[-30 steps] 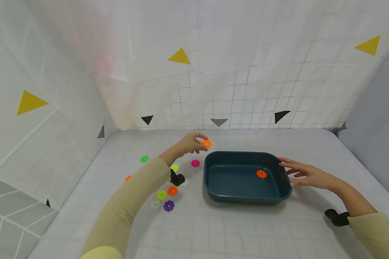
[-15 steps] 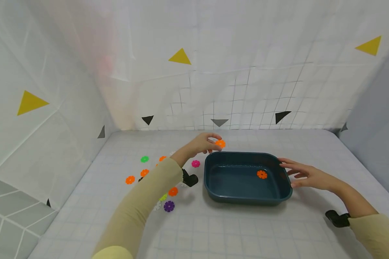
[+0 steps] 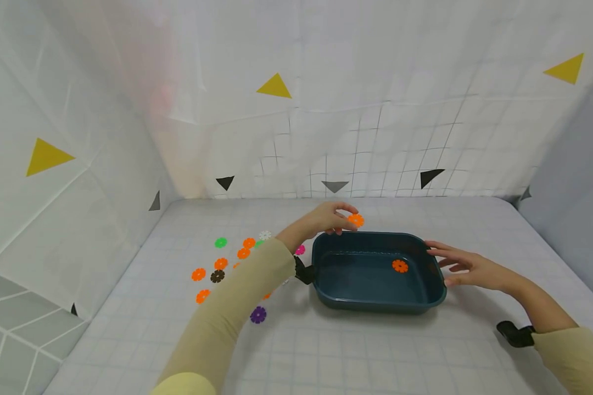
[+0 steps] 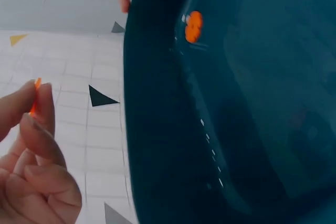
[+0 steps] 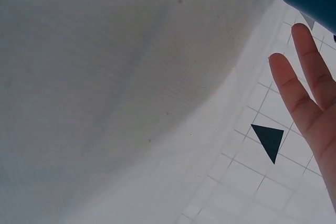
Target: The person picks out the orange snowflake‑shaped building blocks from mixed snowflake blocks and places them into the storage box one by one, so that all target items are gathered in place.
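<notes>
A dark blue tub (image 3: 326, 293) sits mid-table with one orange flower disc (image 3: 400, 266) on its floor. My left hand (image 3: 333, 216) pinches another orange flower disc (image 3: 356, 220) just above the tub's far left rim. The left wrist view shows that held disc (image 4: 34, 100) edge-on between thumb and finger, beside the tub wall (image 4: 157, 129), and the disc inside the tub (image 4: 193, 26). My right hand (image 3: 457, 263) lies with straight fingers against the tub's right end; its fingers (image 5: 299, 93) show straight in the right wrist view.
Several loose flower discs lie left of the tub: green (image 3: 220, 242), orange (image 3: 198, 274), black (image 3: 217, 276), purple (image 3: 258, 314), pink (image 3: 300, 250), white (image 3: 264, 235). White gridded walls with triangles close in the table on three sides.
My left hand has carried the orange disc rightward, from left of the tub to over its far left rim. The right hand and tub have stayed put.
</notes>
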